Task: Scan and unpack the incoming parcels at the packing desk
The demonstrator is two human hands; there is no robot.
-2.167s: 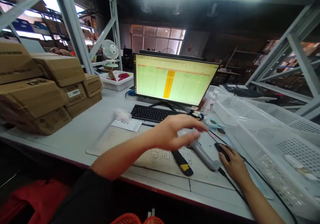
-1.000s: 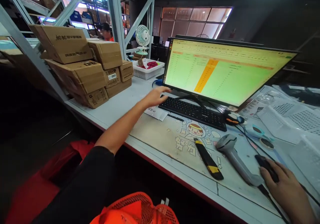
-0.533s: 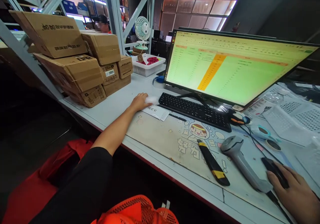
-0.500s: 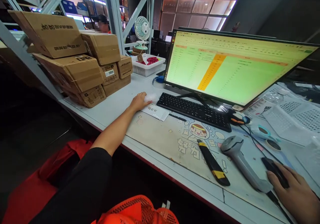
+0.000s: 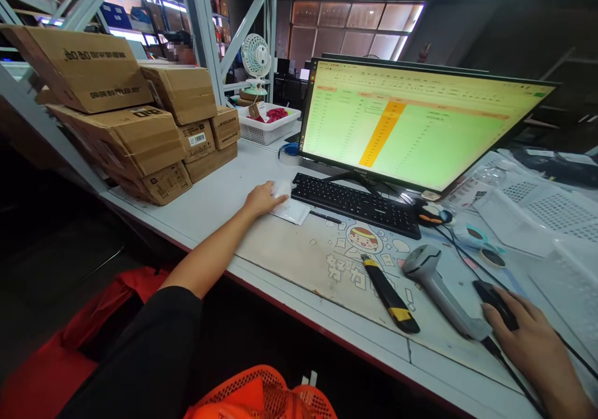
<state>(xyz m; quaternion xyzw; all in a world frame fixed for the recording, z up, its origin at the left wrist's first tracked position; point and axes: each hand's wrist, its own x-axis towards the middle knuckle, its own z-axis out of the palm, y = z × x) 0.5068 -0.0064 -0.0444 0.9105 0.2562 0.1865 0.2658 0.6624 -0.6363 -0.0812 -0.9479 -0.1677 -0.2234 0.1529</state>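
My left hand is closed on a crumpled, whitish translucent plastic piece left of the keyboard; its exact kind is unclear. Beneath it lies a flat white packet, partly covered. The black keyboard and a black pen are close by. At the lower right, my right hand rests over a black computer mouse, fingers curved around it. A grey barcode scanner lies just left of that hand. Farther left is a black and yellow utility knife.
Cardboard boxes are stacked at the left. A monitor shows a spreadsheet. Behind are a white basket and a small fan. Tape rolls and white baskets stand right. An orange basket is below the desk edge.
The plastic piece has been lifted slightly and shifted over the white packet, hiding its printing. My right hand stays on the mouse. The view has shifted slightly.
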